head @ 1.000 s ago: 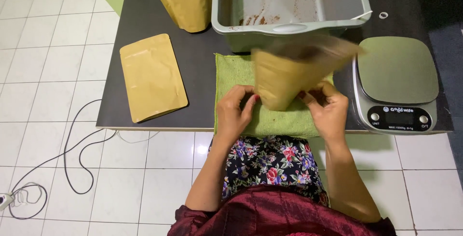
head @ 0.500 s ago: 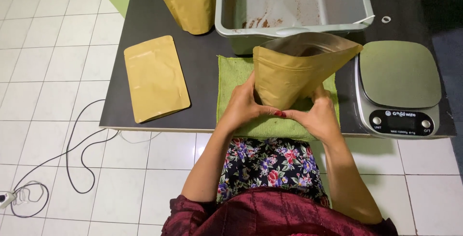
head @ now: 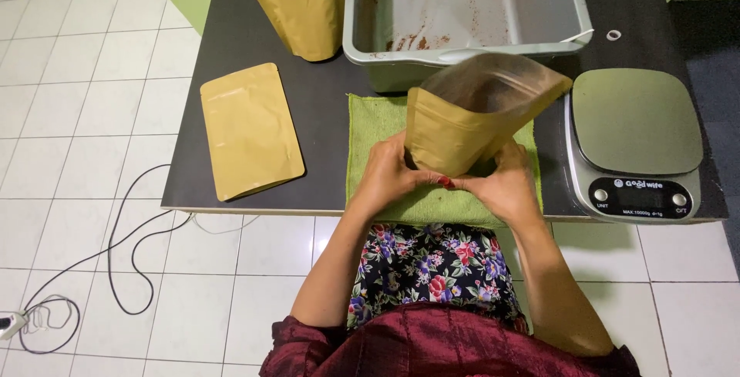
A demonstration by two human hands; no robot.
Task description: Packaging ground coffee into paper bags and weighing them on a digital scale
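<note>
Pouch (head: 462,126), open-topped, tilted, gripped by both hands.

Both hands (head: 451,180) hold pouch (head: 470,119) (mouth open).

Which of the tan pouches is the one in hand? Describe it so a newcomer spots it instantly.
Start at the dark table, then find the green cloth at its near edge, left of the kitchen scale. The held pouch stands on that cloth, gripped at its base by the left hand and right hand. Unlike the flat pouch and the far pouch, its mouth gapes open.
</note>
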